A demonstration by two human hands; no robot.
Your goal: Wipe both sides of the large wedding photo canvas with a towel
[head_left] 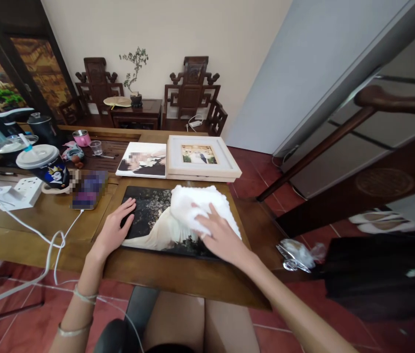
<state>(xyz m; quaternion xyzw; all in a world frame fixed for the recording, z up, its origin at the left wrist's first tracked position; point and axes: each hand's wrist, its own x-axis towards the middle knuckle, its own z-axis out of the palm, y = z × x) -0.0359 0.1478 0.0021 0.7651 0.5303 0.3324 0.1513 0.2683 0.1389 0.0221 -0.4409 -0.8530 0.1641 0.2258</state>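
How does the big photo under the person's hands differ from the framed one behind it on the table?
The dark photo panel has no visible frame; the framed picture has a wide white frame around a small print. The panel's image is mostly black, while the framed one is pale. The panel lies nearest the person, with the left hand flat on it and the right hand pressing a white cloth on it; the framed picture is untouched. Both lie flat on the wooden table.

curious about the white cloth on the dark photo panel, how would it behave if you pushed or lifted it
The white cloth looks soft and bunched under the right hand, so it would likely flop and fold. It probably slides easily on the glossy-looking photo panel, which the left hand steadies.
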